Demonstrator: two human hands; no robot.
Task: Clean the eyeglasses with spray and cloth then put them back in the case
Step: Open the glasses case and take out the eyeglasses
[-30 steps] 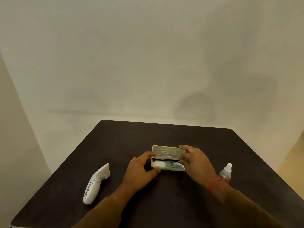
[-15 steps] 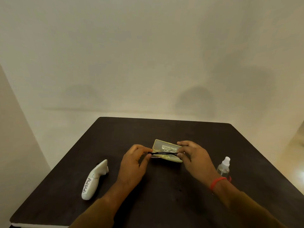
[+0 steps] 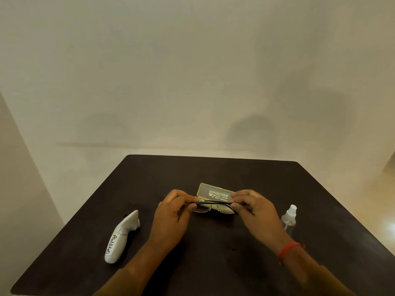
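Observation:
Folded black-framed eyeglasses (image 3: 211,205) hang just above the table, in front of the open yellowish case (image 3: 213,192), whose lid stands up with printed text inside. My left hand (image 3: 171,216) pinches the left end of the frame. My right hand (image 3: 255,212) pinches the right end. A small clear spray bottle (image 3: 289,217) with a white nozzle stands to the right of my right hand. No cloth is visible; the case's lower tray is mostly hidden behind the glasses and my fingers.
A white handheld device (image 3: 121,237) with a handwritten label lies on the left of the dark table (image 3: 213,263). The table's far edge runs close behind the case, with a plain wall beyond. A red band circles my right wrist.
Both hands have lifted the eyeglasses out of the case and brought them slightly toward me. The case stays open on the table.

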